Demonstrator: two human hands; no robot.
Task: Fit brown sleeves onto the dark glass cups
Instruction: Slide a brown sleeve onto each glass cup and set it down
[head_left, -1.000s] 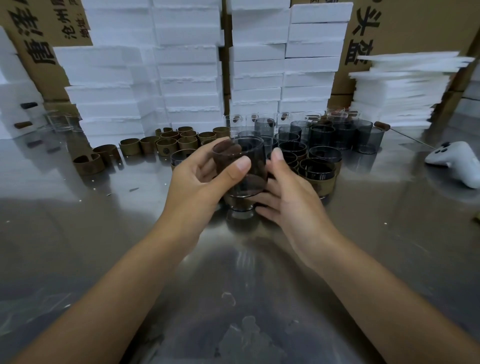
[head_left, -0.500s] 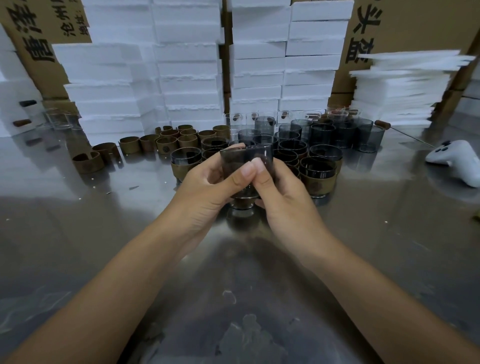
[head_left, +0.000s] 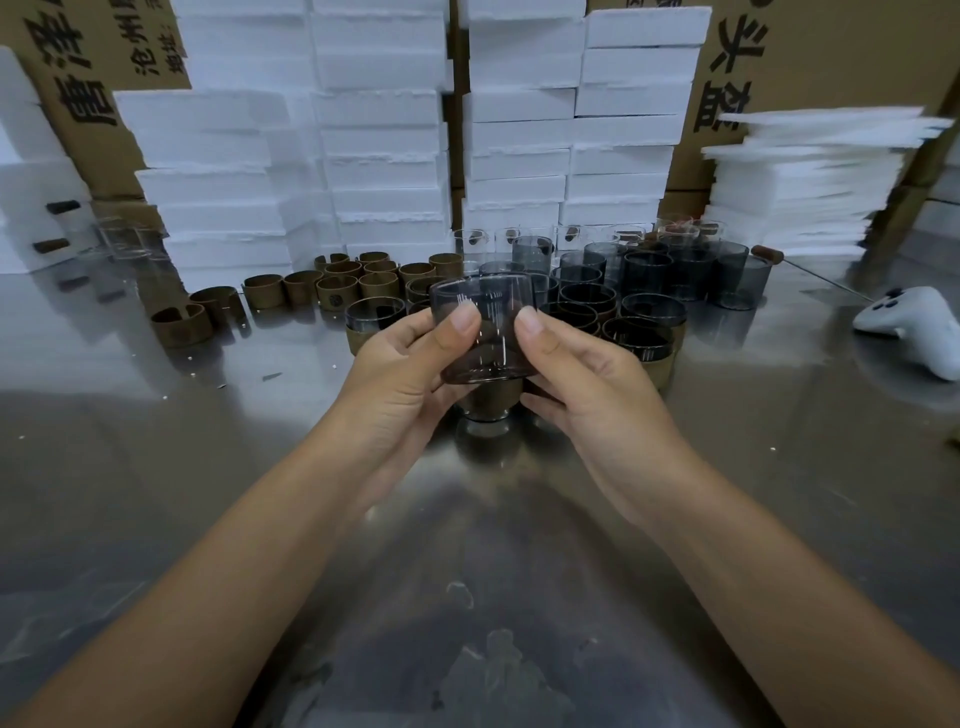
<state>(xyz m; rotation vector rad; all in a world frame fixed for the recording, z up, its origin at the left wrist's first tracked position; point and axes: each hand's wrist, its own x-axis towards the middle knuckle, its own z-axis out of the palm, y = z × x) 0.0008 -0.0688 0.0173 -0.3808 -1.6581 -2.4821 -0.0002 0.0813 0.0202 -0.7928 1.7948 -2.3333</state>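
Observation:
Both my hands hold one dark glass cup (head_left: 485, 332) above the steel table, its mouth tilted away from me. My left hand (head_left: 402, 371) grips its left side, thumb on the near wall. My right hand (head_left: 582, 376) grips the right side the same way. Under the cup a brown sleeve (head_left: 491, 397) shows between my fingers, close to the cup's base; whether it is on the cup I cannot tell. Loose brown sleeves (head_left: 332, 283) stand behind to the left. Sleeved cups (head_left: 641, 332) and bare dark cups (head_left: 691, 273) stand behind to the right.
White foam boxes (head_left: 384, 156) are stacked along the back of the steel table (head_left: 208, 467), with foam sheets (head_left: 800, 176) at the right and cardboard cartons behind. A white game controller (head_left: 911, 325) lies at the far right. Clear glasses (head_left: 127, 236) sit at the far left.
My hands have raised the cup a little and drawn it toward me. Both thumbs now lie side by side on its near wall, and the brown sleeve shows below it.

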